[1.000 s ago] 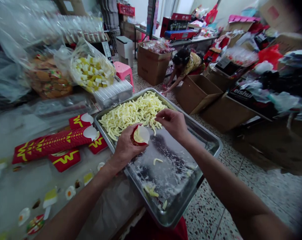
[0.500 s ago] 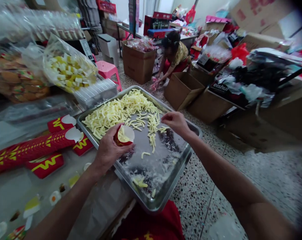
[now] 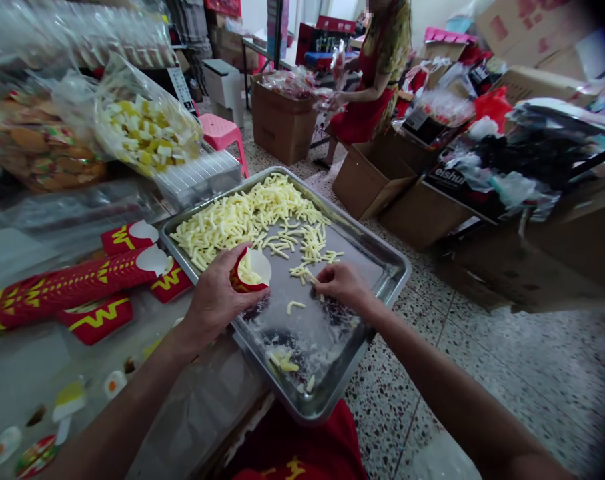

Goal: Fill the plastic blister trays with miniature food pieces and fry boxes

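My left hand [image 3: 219, 287] is wrapped round a red fry carton [image 3: 241, 281] with a white inner back, tilted over the tray's left side. Pale yellow french fries [image 3: 252, 265] show inside its mouth. My right hand [image 3: 345, 287] is low over the middle of the metal tray [image 3: 352, 230], fingertips pinched together at a french fry [image 3: 311, 280] beside a small loose cluster. A large pile of french fries [image 3: 232, 223] covers the tray's far left part. One bent fry [image 3: 295, 306] lies alone nearer me, and a few more rest in white powder at the near corner.
Nested red cartons [image 3: 82, 283] and a filled carton [image 3: 99, 319] lie on the table at left. Behind them are bags of yellow-white pieces [image 3: 147, 137] and bun-like pieces [image 3: 39, 150]. A co-worker [image 3: 377, 80] stands beyond the tray near open cardboard boxes [image 3: 369, 177].
My right hand has moved down and left, closer to the fries in mid-tray. My left hand still holds the carton. The co-worker has risen from a crouch, holding clear packets.
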`<state>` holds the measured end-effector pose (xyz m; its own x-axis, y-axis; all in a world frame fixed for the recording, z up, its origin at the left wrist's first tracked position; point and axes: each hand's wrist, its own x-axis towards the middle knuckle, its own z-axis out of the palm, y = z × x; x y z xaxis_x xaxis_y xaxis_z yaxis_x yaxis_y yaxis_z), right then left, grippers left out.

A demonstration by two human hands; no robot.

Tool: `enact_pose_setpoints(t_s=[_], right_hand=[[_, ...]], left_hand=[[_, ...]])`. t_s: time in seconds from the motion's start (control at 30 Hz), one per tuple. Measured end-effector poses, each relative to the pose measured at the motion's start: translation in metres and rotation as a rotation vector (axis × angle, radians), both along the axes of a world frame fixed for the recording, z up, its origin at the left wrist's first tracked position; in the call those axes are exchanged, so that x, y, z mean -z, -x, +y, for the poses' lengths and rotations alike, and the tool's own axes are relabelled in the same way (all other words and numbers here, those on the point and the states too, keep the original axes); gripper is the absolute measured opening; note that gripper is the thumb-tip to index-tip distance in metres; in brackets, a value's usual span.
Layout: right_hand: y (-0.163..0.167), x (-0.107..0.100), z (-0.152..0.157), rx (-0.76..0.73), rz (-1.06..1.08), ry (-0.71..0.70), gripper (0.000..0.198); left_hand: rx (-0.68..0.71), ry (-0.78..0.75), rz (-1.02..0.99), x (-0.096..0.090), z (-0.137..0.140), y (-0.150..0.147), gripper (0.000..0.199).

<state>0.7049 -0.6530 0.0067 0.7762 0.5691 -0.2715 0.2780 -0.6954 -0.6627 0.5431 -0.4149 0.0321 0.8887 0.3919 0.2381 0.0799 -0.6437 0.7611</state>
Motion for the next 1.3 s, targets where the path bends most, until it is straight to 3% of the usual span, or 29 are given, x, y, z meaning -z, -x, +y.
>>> enact_pose_setpoints(t_s=[0.13,0.23,0.33,0.47,0.7,0.77,0.83,0.93,1.03,1.2,1.3], right_hand=[[-0.014,-0.009,-0.013,0.120,0.242,-0.243,0.012],[-0.016,-0.020,-0.008,0.114,0.072,-0.350,0.013],[-0.012,-0.028,0.011,-0.102,-0.245,-0.310,0.005],[-0.010,-0.031,0.033,-0.496,-0.508,-0.146,0.016],[-0.016,-0.017,0.039,-0.625,-0.574,-0.107,0.015],[-0.016,-0.011,0.039,-0.573,-0.560,-0.130,0.016],[-0.015,-0.006,0.038,-0.387,-0.453,-0.241,0.013],[-0.015,-0.004,0.035,-0.025,-0.075,-0.504,0.007],[-0.017,-0.011,0.033,0.179,0.273,-0.670,0.023],[-0.010,-0.027,0.042,0.272,0.565,-0.703,0.033],[0.007,-0.028,0.059,0.158,0.269,-0.533,0.020]], left_hand=[[-0.002,0.046,0.027,0.004,0.001,-0.002,0.083],[-0.020,0.052,0.017,0.003,-0.002,-0.007,0.082],[0.008,-0.016,0.003,-0.002,-0.007,-0.010,0.082],[0.025,-0.121,0.025,-0.003,-0.006,-0.005,0.080],[0.014,-0.126,0.129,0.004,-0.002,0.004,0.083],[0.040,-0.144,0.134,0.005,-0.004,0.002,0.084],[0.055,-0.156,0.141,0.005,-0.004,0.001,0.085],[0.052,-0.152,0.176,0.004,-0.005,0.000,0.087],[0.053,-0.150,0.220,0.001,-0.011,-0.004,0.089],[0.061,-0.159,0.258,0.000,-0.033,-0.020,0.085],[0.024,-0.137,0.177,0.005,-0.043,-0.029,0.081]])
